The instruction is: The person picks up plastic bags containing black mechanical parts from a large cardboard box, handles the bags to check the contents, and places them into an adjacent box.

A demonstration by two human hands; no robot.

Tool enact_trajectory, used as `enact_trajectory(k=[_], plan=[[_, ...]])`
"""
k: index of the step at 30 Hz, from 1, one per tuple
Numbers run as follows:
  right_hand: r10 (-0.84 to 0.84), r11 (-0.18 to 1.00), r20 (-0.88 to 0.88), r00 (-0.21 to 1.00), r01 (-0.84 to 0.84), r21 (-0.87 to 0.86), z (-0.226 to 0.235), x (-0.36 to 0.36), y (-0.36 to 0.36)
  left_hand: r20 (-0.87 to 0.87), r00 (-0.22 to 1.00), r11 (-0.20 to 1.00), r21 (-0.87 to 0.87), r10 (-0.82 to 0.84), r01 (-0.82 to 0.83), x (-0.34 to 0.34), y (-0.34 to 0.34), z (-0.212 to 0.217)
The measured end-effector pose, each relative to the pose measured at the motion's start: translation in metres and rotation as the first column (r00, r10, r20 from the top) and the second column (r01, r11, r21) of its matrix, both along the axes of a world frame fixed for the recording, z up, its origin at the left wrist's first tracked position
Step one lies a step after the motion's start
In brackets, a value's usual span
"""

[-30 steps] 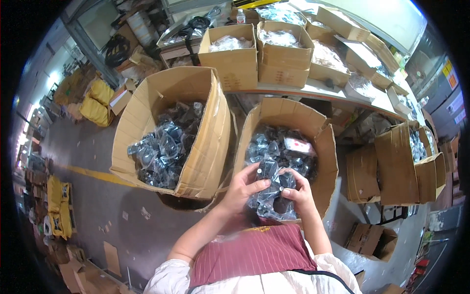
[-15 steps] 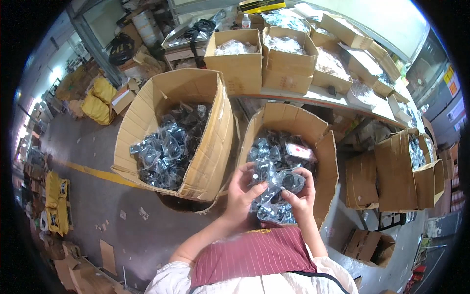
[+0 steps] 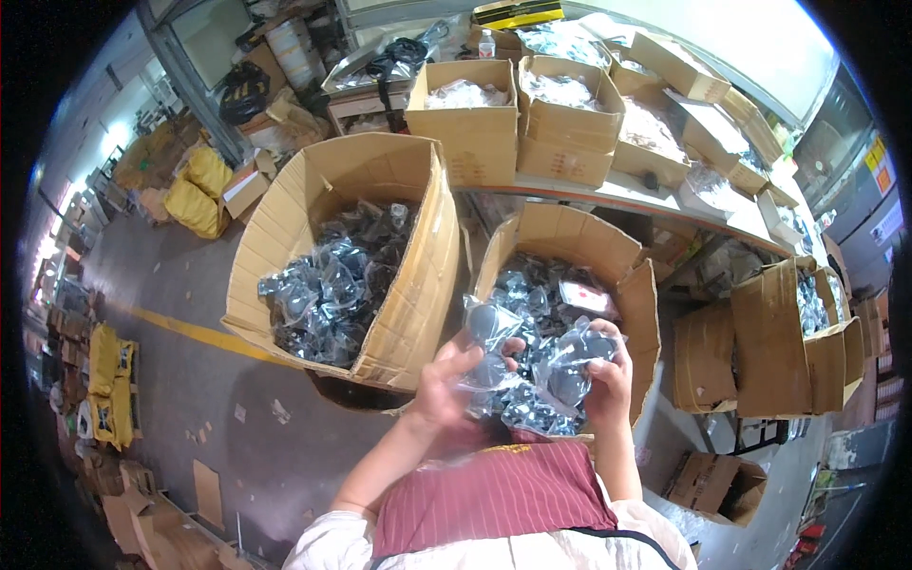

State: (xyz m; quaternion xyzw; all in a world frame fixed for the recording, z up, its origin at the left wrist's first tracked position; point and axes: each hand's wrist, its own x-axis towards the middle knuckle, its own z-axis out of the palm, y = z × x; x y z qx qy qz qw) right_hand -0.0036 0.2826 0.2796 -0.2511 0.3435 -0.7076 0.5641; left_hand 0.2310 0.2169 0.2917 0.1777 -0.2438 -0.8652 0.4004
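Raised since a moment ago, both hands now lift clear bags of dark parts above the right box. Grey floor, cartons and a loaded bench surround. Left hand and right hand each grip the bags between them.
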Motion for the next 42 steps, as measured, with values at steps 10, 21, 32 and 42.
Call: enact_trajectory(k=[10, 21, 32, 42], plan=[[-0.063, 0.998, -0.075, 0.995, 0.064, 0.008, 0.014, 0.015, -0.004, 0.174, 0.983, 0.996, -0.059, -0.062, 0.073, -0.02, 0.009, 0.013], [0.052, 0.998, -0.063, 0.997, -0.054, -0.025, 0.02, 0.039, -0.002, 0.147, 0.989, 1.0, -0.004, -0.003, 0.004, -0.029, 0.012, 0.008], [0.1, 0.99, -0.277, 0.956, -0.066, 0.126, 0.015, 0.037, -0.002, 0.191, 0.974, 0.99, 0.048, 0.118, -0.129, -0.011, 0.004, 0.013], [0.205, 0.976, -0.351, 0.914, -0.163, 0.146, 0.044, 0.055, -0.017, 0.06, 0.993, 0.977, 0.178, 0.105, -0.114, 0.015, -0.002, -0.016]])
